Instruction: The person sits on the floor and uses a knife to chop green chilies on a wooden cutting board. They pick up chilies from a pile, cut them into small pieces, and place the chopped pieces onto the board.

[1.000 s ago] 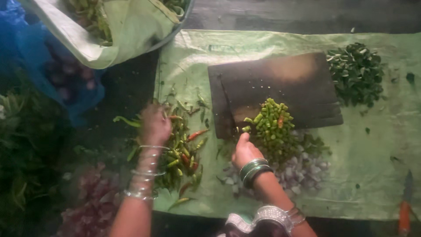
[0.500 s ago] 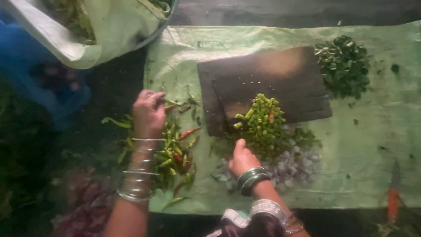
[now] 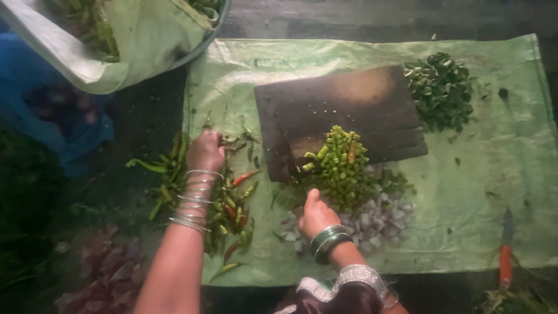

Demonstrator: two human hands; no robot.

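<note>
Green chillies [image 3: 224, 203] lie under the closed left hand [image 3: 204, 151]; right hand [image 3: 317, 214] grips a knife [image 3: 299, 174].

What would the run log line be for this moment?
left hand: on whole chillies | right hand: closed, beside chopped chillies | cutting board: on green sheet | chopped greens: far corner

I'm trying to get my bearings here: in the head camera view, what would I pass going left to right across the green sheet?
Whole chillies under the left hand → dark cutting board → chopped green chillies → heap of chopped dark leaves → orange-handled knife.
</note>
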